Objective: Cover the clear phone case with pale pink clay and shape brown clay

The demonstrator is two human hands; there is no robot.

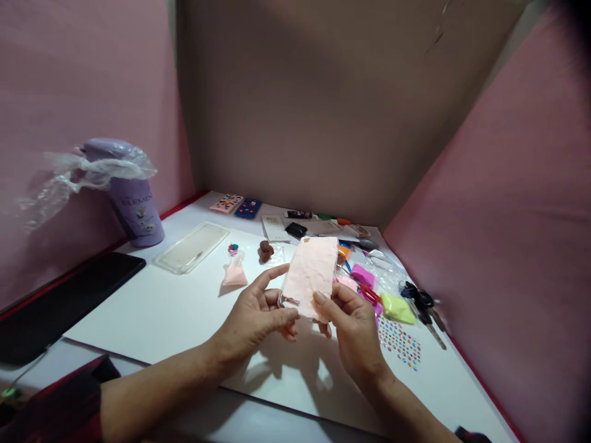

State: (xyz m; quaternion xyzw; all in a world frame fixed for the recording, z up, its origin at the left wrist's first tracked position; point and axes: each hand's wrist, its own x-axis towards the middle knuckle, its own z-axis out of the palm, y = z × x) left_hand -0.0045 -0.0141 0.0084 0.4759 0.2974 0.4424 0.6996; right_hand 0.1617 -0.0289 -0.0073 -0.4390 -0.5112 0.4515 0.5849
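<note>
Both hands hold up a phone case [310,271] spread with a pale pink, slightly wrinkled clay-like layer. A clear rim shows at its lower left corner, by an elongated opening. My left hand [263,314] grips that corner, thumb in front and fingers partly behind. At the lower right edge, my right hand [353,317] presses its thumb on the pink surface, with the other fingers behind the case. Past the left hand sit a small bag of pale pink clay [235,272] and a brown lump of clay [266,251].
A clear case [191,247] lies left of a purple tumbler's [136,209] front. Right of my hands are yellow clay [398,307], magenta clay [362,274], red-handled scissors [369,293], black-handled scissors [419,297] and a gem sticker sheet [401,343]. Pink walls [498,184] flank the white board [138,320].
</note>
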